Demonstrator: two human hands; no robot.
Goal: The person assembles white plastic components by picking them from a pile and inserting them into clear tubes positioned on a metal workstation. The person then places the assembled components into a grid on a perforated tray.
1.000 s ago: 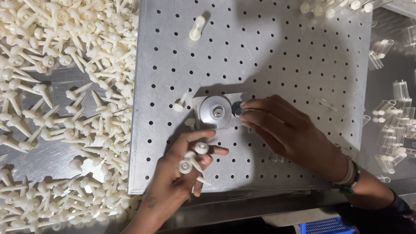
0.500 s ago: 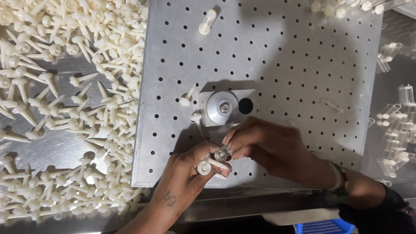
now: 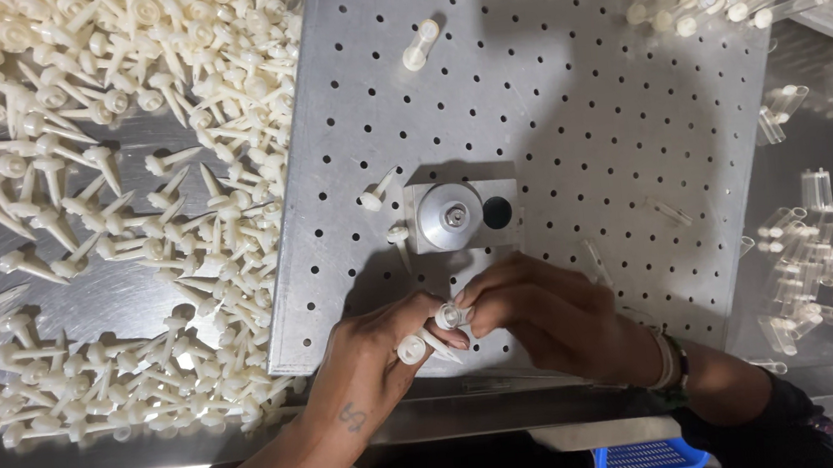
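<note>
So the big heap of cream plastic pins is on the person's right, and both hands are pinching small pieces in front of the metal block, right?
Not quite. The head view shows the heap of cream pins on the person's left. The left hand and right hand do pinch small cream pieces in front of the metal block.

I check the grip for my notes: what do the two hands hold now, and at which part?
The left hand holds two cream plastic pins. The right hand pinches the upper pin at its round head.
</note>
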